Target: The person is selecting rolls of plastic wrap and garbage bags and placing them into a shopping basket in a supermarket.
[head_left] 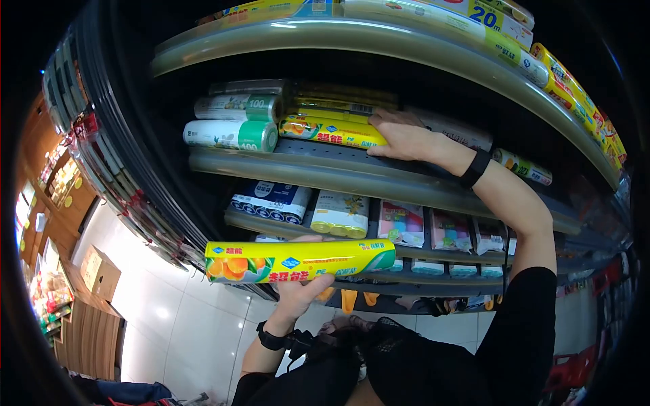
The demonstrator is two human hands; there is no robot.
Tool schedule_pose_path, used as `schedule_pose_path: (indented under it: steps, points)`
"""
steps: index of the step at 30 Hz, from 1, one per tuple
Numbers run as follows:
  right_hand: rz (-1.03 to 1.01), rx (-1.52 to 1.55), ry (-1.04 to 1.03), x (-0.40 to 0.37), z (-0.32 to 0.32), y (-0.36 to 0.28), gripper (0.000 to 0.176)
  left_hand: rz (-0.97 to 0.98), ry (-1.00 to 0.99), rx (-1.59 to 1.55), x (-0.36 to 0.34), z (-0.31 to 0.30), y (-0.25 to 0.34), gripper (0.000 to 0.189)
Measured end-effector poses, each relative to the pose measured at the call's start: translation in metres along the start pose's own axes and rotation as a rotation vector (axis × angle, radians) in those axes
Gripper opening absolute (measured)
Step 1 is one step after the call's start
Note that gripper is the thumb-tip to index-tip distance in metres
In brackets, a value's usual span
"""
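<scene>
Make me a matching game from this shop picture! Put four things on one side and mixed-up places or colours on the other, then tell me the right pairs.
Column 1
1. Left hand
2. Right hand
3. Cardboard box
4. Floor tiles

Column 2
A. White
B. At the end of a shelved yellow roll, on the shelf
C. Brown
D. Holding a yellow PE roll in front of the shelves

Right pairs: 1-D, 2-B, 3-C, 4-A

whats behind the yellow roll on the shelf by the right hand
Behind the yellow roll, more yellow packs show. The right hand may hide part of them, and the back of the shelf is too dark to tell.
</scene>
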State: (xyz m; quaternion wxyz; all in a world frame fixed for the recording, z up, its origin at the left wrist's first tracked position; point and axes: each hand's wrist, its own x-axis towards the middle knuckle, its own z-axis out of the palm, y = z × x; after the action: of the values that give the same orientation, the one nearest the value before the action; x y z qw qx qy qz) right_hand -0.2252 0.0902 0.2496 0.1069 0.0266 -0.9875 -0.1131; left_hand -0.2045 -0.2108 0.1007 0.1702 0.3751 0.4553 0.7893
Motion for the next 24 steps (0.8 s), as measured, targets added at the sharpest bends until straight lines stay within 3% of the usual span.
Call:
schedule_pose_path:
  steps: [6,8,12,14,19,21,22,24]
  points:
    - [0.004,-0.033,0.05,-0.018,-0.024,-0.016,0.047,-0.04,-0.151,-0.048,-0.003,-0.006,-0.003,0.057]
    - [-0.107,-0.231,0.267,-0.037,-0.044,-0.026,0.044,-0.024,-0.2,0.047,-0.003,-0.009,-0.014,0.058]
    - [-0.088,-0.12,0.399,-0.098,-0.064,-0.052,0.047,-0.067,-0.285,0.032,0.002,0.004,-0.026,0.06]
    - [-0.037,0.014,0.351,-0.134,-0.059,-0.067,0.048,-0.099,-0.331,-0.083,0.004,0.018,-0.032,0.057]
    - [0.151,0.394,0.334,-0.231,-0.024,-0.081,0.045,-0.173,-0.554,0.0,0.004,0.067,-0.038,0.063]
    - [0.307,0.709,0.36,-0.275,-0.003,-0.08,0.045,-0.24,-0.631,-0.054,-0.001,0.095,-0.041,0.063]
    - [0.322,0.706,0.37,-0.299,0.008,-0.081,0.045,-0.294,-0.677,-0.105,-0.005,0.11,-0.043,0.064]
    - [0.545,0.944,0.399,-0.351,0.025,-0.087,0.042,-0.338,-0.742,-0.115,-0.015,0.141,-0.048,0.068]
